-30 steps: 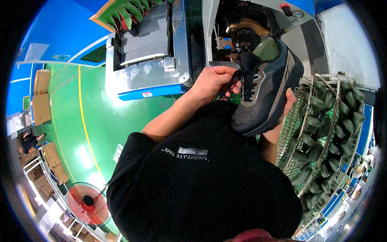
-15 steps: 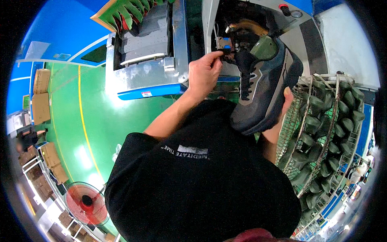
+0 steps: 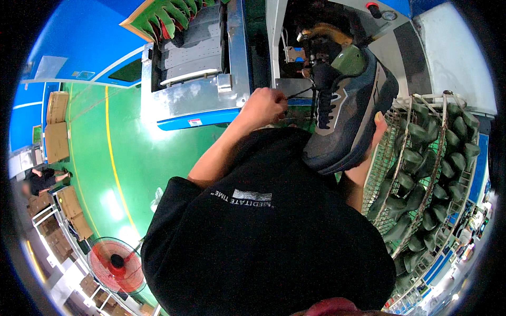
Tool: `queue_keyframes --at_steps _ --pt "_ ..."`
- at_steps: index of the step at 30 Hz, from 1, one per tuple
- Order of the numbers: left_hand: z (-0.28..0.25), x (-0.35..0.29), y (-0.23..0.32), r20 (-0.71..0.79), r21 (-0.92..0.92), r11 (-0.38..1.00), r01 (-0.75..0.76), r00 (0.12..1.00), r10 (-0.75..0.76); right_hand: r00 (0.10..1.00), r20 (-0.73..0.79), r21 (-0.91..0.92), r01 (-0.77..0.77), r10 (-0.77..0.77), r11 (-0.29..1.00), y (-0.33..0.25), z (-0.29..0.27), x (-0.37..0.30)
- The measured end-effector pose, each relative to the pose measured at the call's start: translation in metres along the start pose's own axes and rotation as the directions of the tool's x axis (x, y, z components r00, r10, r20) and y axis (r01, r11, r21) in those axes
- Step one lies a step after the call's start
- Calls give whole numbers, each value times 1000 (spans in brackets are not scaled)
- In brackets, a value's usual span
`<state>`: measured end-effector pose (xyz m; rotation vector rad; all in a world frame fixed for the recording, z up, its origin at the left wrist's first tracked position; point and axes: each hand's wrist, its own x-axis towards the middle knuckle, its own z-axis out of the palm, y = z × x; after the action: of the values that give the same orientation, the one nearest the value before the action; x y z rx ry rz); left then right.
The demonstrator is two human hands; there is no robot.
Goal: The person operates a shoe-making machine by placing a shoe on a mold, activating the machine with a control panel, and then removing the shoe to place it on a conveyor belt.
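Observation:
A dark grey and black sneaker (image 3: 337, 116) with a blue-grey collar is held up in front of my chest, toe toward me. A green shoe last (image 3: 350, 61) sits in its opening. My right hand (image 3: 377, 136) grips it from the right and under the sole; most of those fingers are hidden behind it. To the left of the shoe, my left hand (image 3: 265, 108) is closed on a black shoelace (image 3: 301, 94). The lace stretches taut from the fingers to the top of the lacing, and another strand hangs down beside the tongue.
Beyond the shoe is a machine (image 3: 295, 39) with an open dark bay. A metal conveyor (image 3: 192, 52) stands at the far left, with green lasts (image 3: 166, 18) above it. A wire rack (image 3: 421, 163) holds many dark lasts on the right. A red fan (image 3: 116, 262) stands behind left.
My left hand has drawn the shoelace away from the shoe, leftward and toward me. The shoe has stayed nearly in place in my right hand.

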<state>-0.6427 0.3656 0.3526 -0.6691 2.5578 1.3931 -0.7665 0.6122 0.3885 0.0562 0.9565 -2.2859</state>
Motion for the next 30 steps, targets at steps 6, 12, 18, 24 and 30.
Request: queue_keyframes --at_steps 6,12,18,24,30 --pt "-7 6 8 -221 -369 878 -305 946 236 996 -76 -62 34 -39 998 1 21 -3" --pt "6 3 42 -172 -336 897 -287 955 241 998 -56 37 -38 40 999 -1 27 -5" --pt "-16 -1 27 -57 105 862 -496 862 504 991 -130 30 -26 30 999 -4 21 -5" --pt "-40 8 35 55 -69 994 -83 995 86 977 -185 43 -99 106 994 -3 26 0" --pt "-58 -31 57 -346 259 797 -545 718 603 980 -192 -119 -69 45 991 -5 19 7"
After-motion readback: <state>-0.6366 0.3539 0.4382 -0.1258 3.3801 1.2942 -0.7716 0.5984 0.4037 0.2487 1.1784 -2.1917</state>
